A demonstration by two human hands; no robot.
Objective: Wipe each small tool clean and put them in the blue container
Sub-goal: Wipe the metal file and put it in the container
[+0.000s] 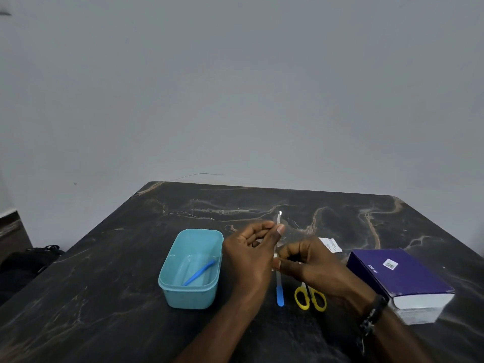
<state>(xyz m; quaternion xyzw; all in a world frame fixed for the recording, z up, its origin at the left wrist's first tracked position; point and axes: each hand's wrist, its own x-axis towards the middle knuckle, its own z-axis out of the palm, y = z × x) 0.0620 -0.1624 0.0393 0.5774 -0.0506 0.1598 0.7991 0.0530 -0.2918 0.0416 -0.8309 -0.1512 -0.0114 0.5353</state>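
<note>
On the table (110,258) we see the container (190,292) at nine o'clock of our hands, a stick (200,271) inside it. The scissors (310,297) lie at six o'clock of our right hand (314,263), the box (400,281) at three.

Dark marbled table (104,258) against plain grey wall (235,87).

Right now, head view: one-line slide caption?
Both hands hold a thin metal tool beside the blue container.

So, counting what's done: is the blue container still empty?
No. The blue container has no lid on and holds one blue-handled tool lying slantwise on its floor; nothing else shows inside.
</note>
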